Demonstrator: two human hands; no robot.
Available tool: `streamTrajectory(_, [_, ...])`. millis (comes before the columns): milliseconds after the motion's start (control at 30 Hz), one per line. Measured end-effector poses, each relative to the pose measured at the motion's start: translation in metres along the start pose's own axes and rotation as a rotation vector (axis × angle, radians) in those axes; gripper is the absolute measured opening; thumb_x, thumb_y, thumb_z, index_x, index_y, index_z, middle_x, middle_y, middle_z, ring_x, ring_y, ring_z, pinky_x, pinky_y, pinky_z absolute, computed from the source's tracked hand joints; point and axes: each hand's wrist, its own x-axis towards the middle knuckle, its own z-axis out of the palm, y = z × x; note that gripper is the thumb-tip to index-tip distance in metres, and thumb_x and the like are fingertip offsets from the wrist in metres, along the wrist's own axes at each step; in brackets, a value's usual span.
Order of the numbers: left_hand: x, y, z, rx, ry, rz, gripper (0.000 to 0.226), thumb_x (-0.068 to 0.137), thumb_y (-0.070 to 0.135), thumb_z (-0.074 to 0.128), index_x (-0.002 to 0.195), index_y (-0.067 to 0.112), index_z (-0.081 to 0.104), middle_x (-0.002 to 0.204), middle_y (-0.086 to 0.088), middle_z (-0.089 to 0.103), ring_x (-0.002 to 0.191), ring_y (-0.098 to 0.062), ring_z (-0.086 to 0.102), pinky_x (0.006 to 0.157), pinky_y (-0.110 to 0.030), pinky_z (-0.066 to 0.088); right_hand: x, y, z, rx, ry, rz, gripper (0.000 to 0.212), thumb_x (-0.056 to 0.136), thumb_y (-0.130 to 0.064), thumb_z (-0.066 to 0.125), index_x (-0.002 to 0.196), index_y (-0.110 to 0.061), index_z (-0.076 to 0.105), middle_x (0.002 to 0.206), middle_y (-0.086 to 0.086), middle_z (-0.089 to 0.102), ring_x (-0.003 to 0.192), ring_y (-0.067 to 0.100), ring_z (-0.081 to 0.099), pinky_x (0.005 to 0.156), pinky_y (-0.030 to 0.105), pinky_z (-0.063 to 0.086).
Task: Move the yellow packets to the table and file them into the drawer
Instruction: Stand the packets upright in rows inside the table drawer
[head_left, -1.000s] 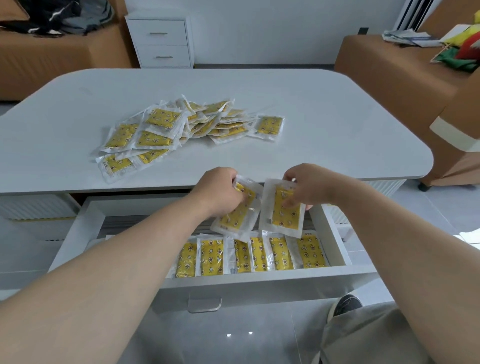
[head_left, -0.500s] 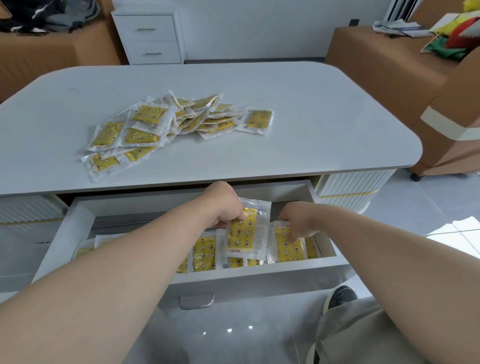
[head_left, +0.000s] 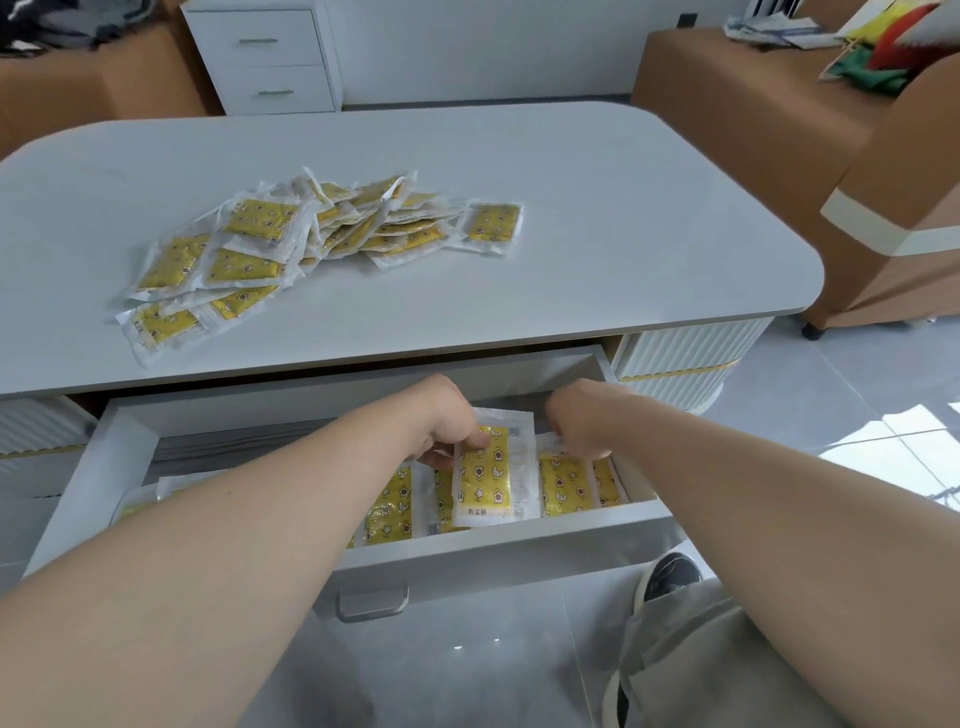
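Filing in progress: left hand (head_left: 447, 415) pinches the top of one yellow packet (head_left: 491, 478), upright over the row (head_left: 389, 512) in the open drawer (head_left: 493, 553); right hand (head_left: 576, 415) grips a second packet (head_left: 563, 486) at the row's right end. Risk: slippery wrappers may slump or overlap, spoiling the row; a large pile (head_left: 291, 244) waits on the surface (head_left: 623, 234)
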Motion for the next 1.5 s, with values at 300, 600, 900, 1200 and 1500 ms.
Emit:
streamTrajectory(300, [0.027,-0.015,0.025,-0.006,0.003,-0.015,0.039,0.087,0.012,0.077,0.121,0.008,0.058,0.11,-0.015,0.069,0.092,-0.027,0.07,0.072,-0.034,0.062,-0.004,0.005,-0.024,0.093,0.042,-0.023,0.019,0.086,-0.002,0.057,0.1,-0.011,0.067,0.099,0.005,0.067,0.088,0.024,0.063,0.081,0.033,0.057])
streamTrajectory(600, [0.032,-0.032,0.03,0.625,0.206,0.365,0.042,0.082,0.047,0.076,0.11,0.023,0.056,0.114,0.004,0.056,0.1,-0.017,0.054,0.074,-0.029,0.042,-0.013,-0.001,-0.033,0.111,0.086,-0.077,0.029,0.092,-0.006,0.057,0.118,-0.01,0.068,0.115,0.008,0.069,0.106,0.026,0.065,0.092,0.035,0.056])
streamTrajectory(900, [0.013,-0.023,0.033,0.797,0.39,0.438,0.05,0.095,0.049,0.06,0.128,0.014,0.048,0.119,-0.005,0.051,0.102,-0.026,0.061,0.075,-0.035,0.048,-0.015,-0.018,-0.066,0.142,0.158,-0.105,0.019,0.098,-0.019,0.051,0.086,-0.01,0.063,0.094,0.005,0.064,0.086,0.023,0.061,0.075,0.032,0.051])
streamTrajectory(1200, [-0.031,-0.01,-0.047,0.623,0.471,0.38,0.023,0.093,0.036,0.059,0.079,0.017,0.059,0.078,0.002,0.059,0.075,-0.021,0.058,0.062,-0.03,0.044,-0.016,-0.048,-0.097,0.398,0.419,0.023,0.036,0.104,-0.039,0.044,0.086,-0.013,0.06,0.084,0.003,0.06,0.075,0.022,0.059,0.059,0.03,0.042])
streamTrajectory(1500, [-0.041,-0.041,-0.119,0.356,0.773,0.301,0.008,0.094,0.03,0.061,0.097,0.024,0.066,0.101,0.004,0.066,0.091,-0.021,0.063,0.069,-0.031,0.049,-0.002,-0.097,-0.109,0.566,0.506,0.116,0.035,0.104,-0.036,0.041,0.08,-0.014,0.054,0.083,0.004,0.06,0.067,0.021,0.055,0.052,0.026,0.035])
